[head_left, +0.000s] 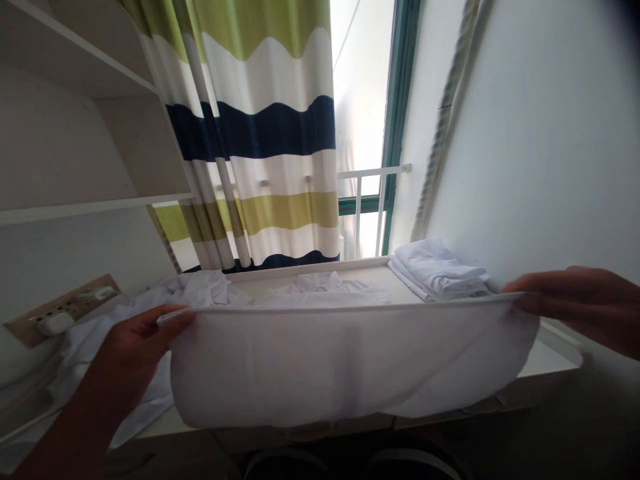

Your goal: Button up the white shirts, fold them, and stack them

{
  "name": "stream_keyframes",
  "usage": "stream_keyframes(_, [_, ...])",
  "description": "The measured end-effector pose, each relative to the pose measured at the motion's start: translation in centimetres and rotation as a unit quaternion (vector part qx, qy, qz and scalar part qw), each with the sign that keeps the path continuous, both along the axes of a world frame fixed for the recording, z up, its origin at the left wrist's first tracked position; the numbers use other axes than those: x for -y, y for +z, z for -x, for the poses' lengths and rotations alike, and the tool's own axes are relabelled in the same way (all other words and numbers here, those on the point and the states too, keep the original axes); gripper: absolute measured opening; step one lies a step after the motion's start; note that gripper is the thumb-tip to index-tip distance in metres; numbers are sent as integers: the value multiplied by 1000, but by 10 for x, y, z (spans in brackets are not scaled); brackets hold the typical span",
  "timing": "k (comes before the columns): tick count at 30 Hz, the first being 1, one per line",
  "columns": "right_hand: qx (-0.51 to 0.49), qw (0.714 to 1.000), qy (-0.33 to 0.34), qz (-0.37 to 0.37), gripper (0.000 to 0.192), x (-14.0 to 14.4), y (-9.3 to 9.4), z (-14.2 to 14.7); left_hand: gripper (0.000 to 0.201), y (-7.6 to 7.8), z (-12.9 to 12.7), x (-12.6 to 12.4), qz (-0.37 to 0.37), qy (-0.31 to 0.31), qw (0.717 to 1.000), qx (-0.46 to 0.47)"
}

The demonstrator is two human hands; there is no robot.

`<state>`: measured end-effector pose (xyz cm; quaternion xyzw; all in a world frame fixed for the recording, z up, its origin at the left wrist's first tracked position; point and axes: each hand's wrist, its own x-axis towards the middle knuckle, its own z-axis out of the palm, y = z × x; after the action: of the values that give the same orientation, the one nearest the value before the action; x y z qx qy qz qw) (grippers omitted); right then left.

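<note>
A white cloth (pixel 300 367) is stretched level between my two hands, its upper edge pulled nearly straight and its lower part hanging over the front of the white tabletop. My left hand (pixel 137 347) pinches the upper left corner between thumb and fingers. At the right end, my right hand (pixel 580 303) grips the other corner. Behind the cloth, a white shirt (pixel 325 287) with what looks like a collar lies flat, partly hidden. A stack of folded white clothes (pixel 435 267) sits at the back right, close to my right hand. Rumpled white clothes (pixel 185 290) lie heaped behind and under my left arm.
White shelves (pixel 95 207) jut out at the upper left. Below them, a wall socket panel (pixel 65 310) has plugs in it. A striped curtain (pixel 275 133) and a window with a white rail (pixel 370 175) stand behind the tabletop (pixel 555 357). A white wall closes the right side.
</note>
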<state>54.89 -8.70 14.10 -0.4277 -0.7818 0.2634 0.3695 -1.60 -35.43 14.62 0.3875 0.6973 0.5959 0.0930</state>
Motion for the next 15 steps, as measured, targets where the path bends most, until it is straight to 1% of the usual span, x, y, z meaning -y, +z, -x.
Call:
stream_keyframes(2, [-11,997,48,66,43,-23,13,26,43,-2,13,-33,5,-47,998,51])
stream_keyframes(3, [-13,993,72,89,42,-34,17,39,46,-4,22,-50,15,-61,996,67])
stream_keyframes(5, [-11,988,109,113,42,-55,22,65,50,-8,41,-82,34,-75,993,85])
stream_keyframes(7, [-14,982,130,133,44,-78,24,88,52,-13,59,-112,50,-86,990,97])
stream_keyframes(9, [-14,978,134,156,47,-104,20,108,53,-17,73,-142,70,-95,987,114])
stream_keyframes(11, [-1,976,133,170,49,-133,12,126,53,-23,84,-172,103,-106,981,123])
stream_keyframes(15, [28,975,127,178,53,-195,-15,159,50,-43,104,-232,147,-132,973,121])
